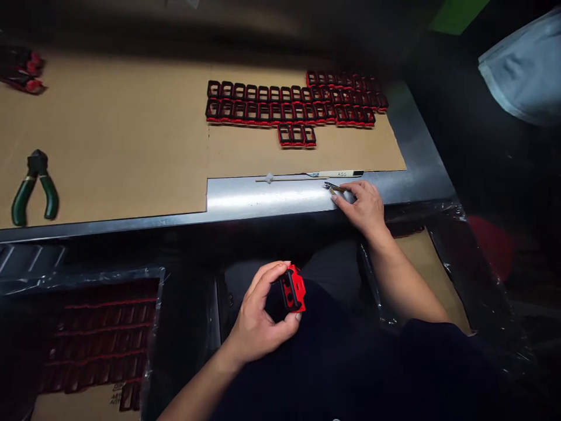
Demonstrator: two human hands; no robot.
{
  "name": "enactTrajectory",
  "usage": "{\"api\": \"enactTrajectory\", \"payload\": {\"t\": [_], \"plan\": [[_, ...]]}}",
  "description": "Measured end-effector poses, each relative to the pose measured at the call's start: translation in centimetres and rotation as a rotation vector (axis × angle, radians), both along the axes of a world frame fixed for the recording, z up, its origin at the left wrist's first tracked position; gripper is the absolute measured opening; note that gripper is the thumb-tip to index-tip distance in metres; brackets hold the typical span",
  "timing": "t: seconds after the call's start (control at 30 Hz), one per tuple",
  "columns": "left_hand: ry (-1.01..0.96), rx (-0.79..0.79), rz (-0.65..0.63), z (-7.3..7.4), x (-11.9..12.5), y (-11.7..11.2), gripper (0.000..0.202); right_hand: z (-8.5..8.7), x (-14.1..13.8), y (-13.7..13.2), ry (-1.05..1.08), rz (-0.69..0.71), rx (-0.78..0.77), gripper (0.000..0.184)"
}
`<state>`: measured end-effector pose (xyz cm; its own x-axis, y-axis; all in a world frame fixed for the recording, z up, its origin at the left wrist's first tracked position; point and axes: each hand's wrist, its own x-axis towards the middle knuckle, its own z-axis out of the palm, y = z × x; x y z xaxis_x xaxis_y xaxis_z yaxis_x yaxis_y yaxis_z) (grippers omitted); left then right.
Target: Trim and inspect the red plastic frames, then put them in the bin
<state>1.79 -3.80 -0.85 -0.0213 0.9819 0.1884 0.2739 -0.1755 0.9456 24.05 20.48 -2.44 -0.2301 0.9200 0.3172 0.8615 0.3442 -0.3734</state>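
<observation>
My left hand (263,310) is closed round a small red and black plastic part (293,288), held over my lap below the table edge. My right hand (362,206) rests on the metal table edge (245,199) with its fingers pinched on a small slim tool (333,187). Just beyond it lie a thin rod (284,178) and a white pen-like tool (339,173). Several rows of the same red and black parts (289,105) are lined up on the cardboard sheet (123,134) farther back.
Green-handled pliers (35,186) lie on the cardboard at left. More red and black parts (21,70) sit at the far left. A plastic-lined box (92,345) of the parts stands at lower left, another lined box (442,280) at right. A grey cloth-like shape (523,70) shows at upper right.
</observation>
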Motion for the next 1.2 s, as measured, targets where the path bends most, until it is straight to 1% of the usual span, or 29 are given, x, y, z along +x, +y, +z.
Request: {"api": "enactTrajectory", "payload": {"t": [0.07,0.1,0.17,0.23,0.27,0.33,0.4,0.47,0.53,0.67,0.87,1.0,1.2], "plan": [[-0.004,-0.003,-0.011,0.3,0.0,0.0,0.068,0.0,0.0,-0.9,0.049,-0.003,0.027,0.019],[-0.006,-0.005,-0.023,0.4,0.0,0.1,0.069,0.3,0.1,-1.8,0.091,0.001,0.025,0.019],[0.004,-0.007,-0.054,0.6,0.0,0.2,0.071,1.2,0.4,-4.5,0.207,0.058,-0.029,0.021],[0.015,-0.003,-0.074,0.6,-0.1,0.3,0.073,2.5,0.6,-8.2,0.326,0.212,-0.127,0.023],[0.015,0.004,-0.081,0.5,-0.1,0.4,0.075,3.2,0.6,-10.3,0.361,0.332,-0.18,0.022],[0.002,0.024,-0.101,0.2,-0.2,0.5,0.078,4.2,0.4,-14.2,0.414,0.541,-0.212,0.028],[-0.018,0.068,-0.143,-0.2,-0.2,0.7,0.078,4.7,0.0,-17.0,0.468,0.62,-0.208,0.033],[-0.029,0.102,-0.192,-0.5,-0.1,1.0,0.078,4.9,-0.4,-18.6,0.5,0.623,-0.181,0.032],[-0.029,0.112,-0.222,-0.6,0.0,1.2,0.078,5.0,-0.6,-19.1,0.482,0.621,-0.141,0.026],[-0.021,0.097,-0.233,-0.4,0.1,1.3,0.077,5.3,-0.2,-19.0,0.357,0.634,-0.08,0.016],[-0.01,0.081,-0.206,-0.2,0.2,1.0,0.076,6.0,-0.1,-18.8,0.269,0.668,-0.043,0.013],[-0.001,0.09,-0.197,-0.2,0.2,0.9,0.075,6.2,-0.2,-18.8,0.261,0.661,-0.032,0.014],[0.023,0.114,-0.217,-0.2,0.2,1.1,0.073,6.2,-0.2,-19.0,0.253,0.652,-0.031,0.013]]}}
